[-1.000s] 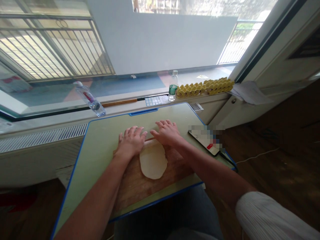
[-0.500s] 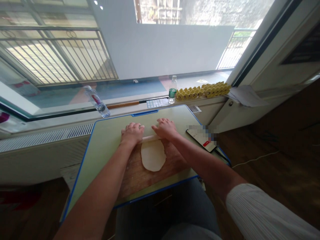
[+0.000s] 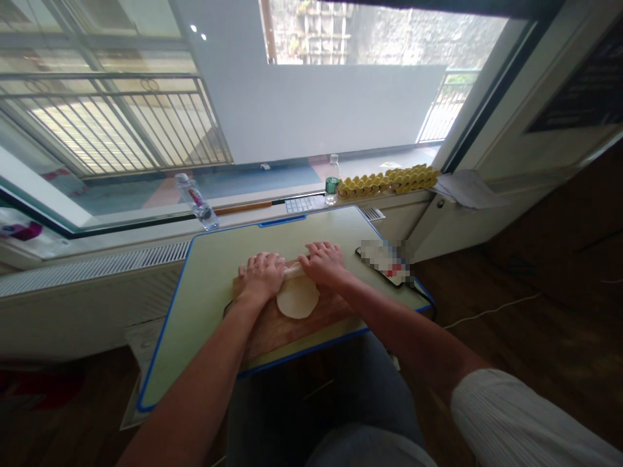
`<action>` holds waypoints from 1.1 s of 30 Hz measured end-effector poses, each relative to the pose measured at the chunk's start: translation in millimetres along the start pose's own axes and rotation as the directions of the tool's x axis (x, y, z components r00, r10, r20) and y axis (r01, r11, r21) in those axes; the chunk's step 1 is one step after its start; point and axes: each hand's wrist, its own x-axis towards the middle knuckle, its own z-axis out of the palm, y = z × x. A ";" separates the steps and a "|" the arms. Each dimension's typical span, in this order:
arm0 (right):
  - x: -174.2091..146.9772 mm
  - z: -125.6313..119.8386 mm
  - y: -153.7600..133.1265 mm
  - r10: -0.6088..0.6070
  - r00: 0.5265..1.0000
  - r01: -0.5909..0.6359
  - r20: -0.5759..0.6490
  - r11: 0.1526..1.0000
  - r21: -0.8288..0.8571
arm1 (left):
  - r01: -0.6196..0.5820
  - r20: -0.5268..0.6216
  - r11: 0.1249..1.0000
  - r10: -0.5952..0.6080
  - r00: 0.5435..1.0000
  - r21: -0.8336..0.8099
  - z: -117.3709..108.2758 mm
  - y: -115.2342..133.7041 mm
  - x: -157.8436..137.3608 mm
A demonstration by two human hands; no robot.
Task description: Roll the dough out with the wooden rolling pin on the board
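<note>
A large window (image 3: 321, 113) lights the room, and below its sill stands a pale green table (image 3: 207, 298) edged in blue. On the table lies a brown wooden board (image 3: 275, 334), and on the board, a little right of its middle, is a flat sheet of pale dough (image 3: 298, 302). Your left hand (image 3: 263, 272) and right hand (image 3: 325, 261) are palm down with fingers reaching forward, slightly spread, resting on the two ends of a pale rolling pin (image 3: 293, 271); neither one pinches anything. Compared with half a second ago, your hands and the pin have come back toward you, and less dough shows on your side of the pin. Your view has also tilted, bringing in more of the window. Bare table remains beyond your fingertips and, more widely, to the left of the board; on your side, only a narrow strip separates the board from the blue edge. To the right, a phone (image 3: 377, 261) lies near the table's edge, just beside your right forearm. The pin's long axis runs crosswise, from hand to hand. The dough's rounded end faces you; its far end is hidden under pin and hands, so its full length cannot be told.
</note>
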 end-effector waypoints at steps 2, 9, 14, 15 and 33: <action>-1.3 -0.2 -0.1 -0.004 1.000 0.004 0.008 1.000 -0.009 | -0.005 -0.001 1.000 0.005 1.000 0.000 -0.5 0.4 -1.6; 8.2 1.6 1.2 0.008 1.000 -0.008 0.029 1.000 0.008 | -0.007 0.030 1.000 0.008 1.000 -0.021 0.3 -2.8 10.4; 25.3 1.0 2.5 0.024 0.994 -0.027 0.106 0.999 0.026 | -0.007 0.063 0.999 0.009 0.998 -0.035 0.9 -6.0 28.2; 29.2 0.9 2.8 0.025 0.992 -0.028 0.122 0.999 0.030 | -0.008 0.069 0.999 0.011 0.998 -0.038 0.8 -6.5 31.8; 84.3 11.9 7.6 0.037 0.988 -0.052 0.153 0.995 0.090 | 0.000 0.049 0.998 0.002 0.999 -0.056 6.1 -13.7 84.4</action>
